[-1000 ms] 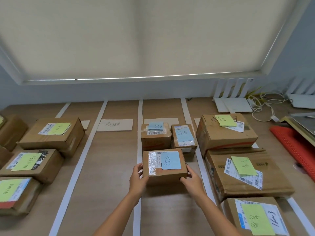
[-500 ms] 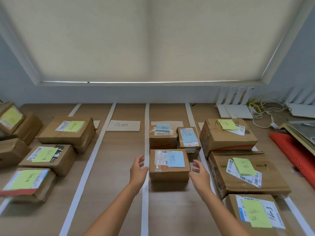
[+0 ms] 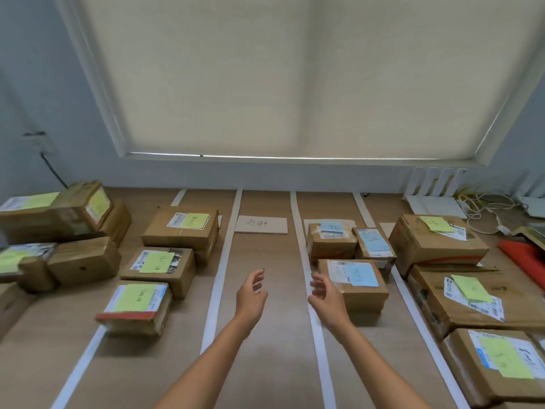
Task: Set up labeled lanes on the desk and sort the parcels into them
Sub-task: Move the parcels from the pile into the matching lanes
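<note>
Surface (image 3: 265, 335), wooden, divided into lanes by white tape strips (image 3: 219, 278). Contents, left to right:

1. Far left, nine o'clock: unsorted pile of brown parcels (image 3: 59, 231), some with green notes, outside the taped lanes.
2. First filled lane, ten o'clock: three parcels in a column, each with a green note; the nearest (image 3: 135, 308) has a red edge.
3. Middle lane: one card label (image 3: 261, 224) at twelve o'clock, handwriting unreadable; no parcel in it.
4. Left hand (image 3: 250, 293), above the middle lane: fingers relaxed and spread, holding nothing, touching nothing.
5. Right hand (image 3: 324, 296), at one o'clock from the left, over the tape: likewise loose and empty, just beside the blue-noted parcel (image 3: 354, 287) but apart from it.
6. Blue lane: that parcel sits on the surface at the near end; two smaller blue-noted parcels (image 3: 331, 243) stand behind it, side by side.
7. Right lane, two to four o'clock: three large parcels with green notes (image 3: 469, 287), in a column.
8. Far right: white router (image 3: 433, 202), cables, red item, partly cut off.

Step in hand, by judgement: the blue-noted parcel appears placed, both hands free. Next move likely calls for a reach to nine o'clock for a parcel from the unsorted pile, reading its note, then choosing the matching lane.
</note>
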Tool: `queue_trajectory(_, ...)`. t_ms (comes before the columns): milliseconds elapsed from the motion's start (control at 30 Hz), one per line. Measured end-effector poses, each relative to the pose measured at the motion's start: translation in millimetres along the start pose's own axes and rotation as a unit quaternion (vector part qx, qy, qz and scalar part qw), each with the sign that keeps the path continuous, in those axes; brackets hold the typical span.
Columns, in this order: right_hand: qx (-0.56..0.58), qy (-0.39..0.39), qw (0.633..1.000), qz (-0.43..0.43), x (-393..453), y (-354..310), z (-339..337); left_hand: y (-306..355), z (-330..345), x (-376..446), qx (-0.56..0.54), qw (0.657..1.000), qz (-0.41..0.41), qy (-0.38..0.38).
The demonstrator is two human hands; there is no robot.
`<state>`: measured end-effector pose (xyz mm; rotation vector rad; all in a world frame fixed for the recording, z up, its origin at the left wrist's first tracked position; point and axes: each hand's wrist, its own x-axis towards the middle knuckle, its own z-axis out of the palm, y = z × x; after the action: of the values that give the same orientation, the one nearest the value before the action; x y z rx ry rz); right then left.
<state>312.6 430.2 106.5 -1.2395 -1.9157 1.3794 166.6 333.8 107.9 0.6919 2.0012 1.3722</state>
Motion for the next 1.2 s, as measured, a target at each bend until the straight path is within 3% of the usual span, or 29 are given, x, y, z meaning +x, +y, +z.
queue_trajectory(333,0.035,0.044,0.998,-0.023,-68.5,-105.4,138.3,-6.5,-178.2,-24.1,0.041,0.995,0.078,-0.047)
queue_trajectory(500,0.030,-0.001,0.999,-0.045,-80.0,-141.4,185.5,-9.3,-234.1,-28.0,0.000,0.997,0.069,-0.024)
queue_trajectory(767,0.068,-0.076,0.994,-0.034,-92.0,-169.9,297.7,-50.4,-325.2,-29.6,0.063,0.997,0.042,0.012)
queue_trajectory(1200,0.037,-0.158,0.987,0.018,-102.0,-212.6,546.7,-172.3,-582.5,21.7,0.119,0.990,-0.036,0.072)
